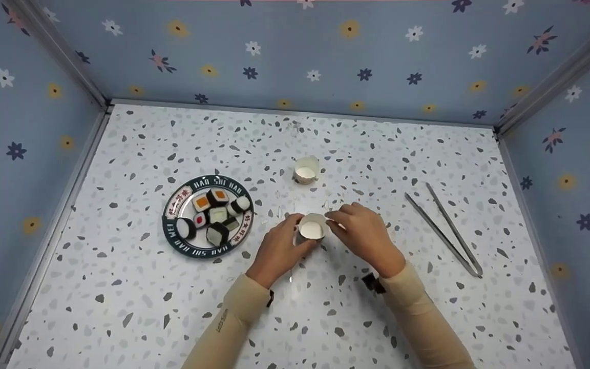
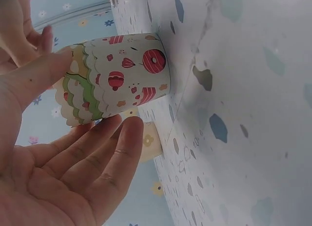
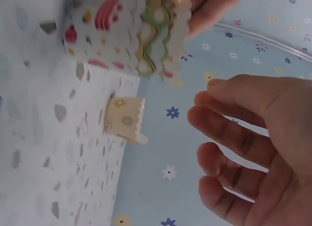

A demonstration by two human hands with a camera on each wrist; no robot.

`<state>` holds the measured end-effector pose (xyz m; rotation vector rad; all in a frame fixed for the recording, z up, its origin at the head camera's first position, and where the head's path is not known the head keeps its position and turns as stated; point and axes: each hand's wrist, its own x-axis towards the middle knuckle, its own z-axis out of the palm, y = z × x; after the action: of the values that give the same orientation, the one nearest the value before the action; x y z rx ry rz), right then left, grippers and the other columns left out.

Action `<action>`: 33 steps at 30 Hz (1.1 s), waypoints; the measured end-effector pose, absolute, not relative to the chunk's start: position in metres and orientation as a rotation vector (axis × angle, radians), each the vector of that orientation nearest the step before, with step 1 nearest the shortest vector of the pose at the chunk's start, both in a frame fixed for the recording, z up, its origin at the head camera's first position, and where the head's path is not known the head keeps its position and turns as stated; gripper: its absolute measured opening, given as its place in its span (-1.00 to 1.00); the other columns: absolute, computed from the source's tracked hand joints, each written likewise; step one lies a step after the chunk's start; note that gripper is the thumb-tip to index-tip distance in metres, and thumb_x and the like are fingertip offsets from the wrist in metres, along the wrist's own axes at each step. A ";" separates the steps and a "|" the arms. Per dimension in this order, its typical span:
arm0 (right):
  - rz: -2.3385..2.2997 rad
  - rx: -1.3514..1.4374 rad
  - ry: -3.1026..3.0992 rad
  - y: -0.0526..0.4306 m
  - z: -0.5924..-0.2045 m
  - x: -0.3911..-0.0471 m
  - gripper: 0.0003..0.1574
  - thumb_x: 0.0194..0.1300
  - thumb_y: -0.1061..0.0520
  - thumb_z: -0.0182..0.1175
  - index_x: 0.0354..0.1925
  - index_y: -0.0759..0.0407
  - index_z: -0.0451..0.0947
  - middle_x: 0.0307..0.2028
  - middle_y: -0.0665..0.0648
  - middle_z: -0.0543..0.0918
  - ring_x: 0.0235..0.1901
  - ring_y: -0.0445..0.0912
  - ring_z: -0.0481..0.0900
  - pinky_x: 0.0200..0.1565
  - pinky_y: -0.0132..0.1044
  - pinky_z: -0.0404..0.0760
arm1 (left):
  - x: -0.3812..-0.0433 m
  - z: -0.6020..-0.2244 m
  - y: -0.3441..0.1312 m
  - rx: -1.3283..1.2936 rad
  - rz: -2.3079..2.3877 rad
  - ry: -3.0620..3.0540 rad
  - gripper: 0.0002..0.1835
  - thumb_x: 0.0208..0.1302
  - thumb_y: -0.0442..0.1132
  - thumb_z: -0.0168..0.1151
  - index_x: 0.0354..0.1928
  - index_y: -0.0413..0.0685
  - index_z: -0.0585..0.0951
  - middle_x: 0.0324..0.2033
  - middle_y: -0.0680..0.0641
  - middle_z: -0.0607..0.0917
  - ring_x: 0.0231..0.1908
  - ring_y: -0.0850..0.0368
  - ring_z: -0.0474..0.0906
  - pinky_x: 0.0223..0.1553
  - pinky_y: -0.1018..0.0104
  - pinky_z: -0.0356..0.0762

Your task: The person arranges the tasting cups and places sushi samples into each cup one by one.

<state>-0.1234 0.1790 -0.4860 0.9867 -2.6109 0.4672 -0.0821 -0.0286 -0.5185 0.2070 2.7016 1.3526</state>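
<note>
A paper baking cup (image 1: 312,228) with a scalloped rim and cake and donut prints stands upright on the table. My left hand (image 1: 280,248) holds it at the left, thumb and fingers on opposite sides near the rim; the left wrist view shows the prints on this cup (image 2: 127,72). Whether other cups are nested in it, I cannot tell. Right of the rim is my right hand (image 1: 367,234), its fingers loosely bent. In the right wrist view these fingers (image 3: 229,133) hold nothing and stand apart from the cup. Farther back stands a cream paper cup (image 1: 306,171) with flower prints.
A round plate (image 1: 170,237) with a dark lettered rim bears several sushi pieces (image 1: 218,215) at the left. Metal tongs (image 1: 446,230) lie spread at the right. Flower-patterned panels (image 1: 295,56) border the speckled table (image 1: 136,307) at the back and both sides.
</note>
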 end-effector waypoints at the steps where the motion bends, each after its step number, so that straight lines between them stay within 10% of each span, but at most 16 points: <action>1: 0.474 1.000 -2.618 0.179 -0.487 -0.119 -0.86 0.23 0.17 0.42 -0.20 0.10 0.77 -0.45 0.03 0.65 -0.49 -0.05 0.54 -0.47 -0.21 0.57 | -0.082 -0.519 -0.029 0.208 1.351 2.704 -0.40 0.24 -0.04 0.44 0.27 -0.05 0.49 0.12 -0.09 0.63 0.13 -0.02 0.55 0.13 0.04 0.48; 33: 0.531 1.147 -2.594 0.168 -0.512 -0.100 -0.89 0.16 0.26 0.43 -0.37 0.05 0.72 -0.50 -0.03 0.57 -0.54 -0.08 0.39 -0.53 -0.30 0.45 | -0.082 -0.519 -0.029 0.227 1.307 2.775 -0.43 0.21 -0.08 0.46 0.22 -0.06 0.52 0.08 -0.11 0.66 0.07 -0.05 0.59 0.06 0.04 0.53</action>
<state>-0.1002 0.1680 -0.5118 1.1469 -2.5943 0.5311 -0.0818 -0.0286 -0.5191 0.2273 2.7748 1.3074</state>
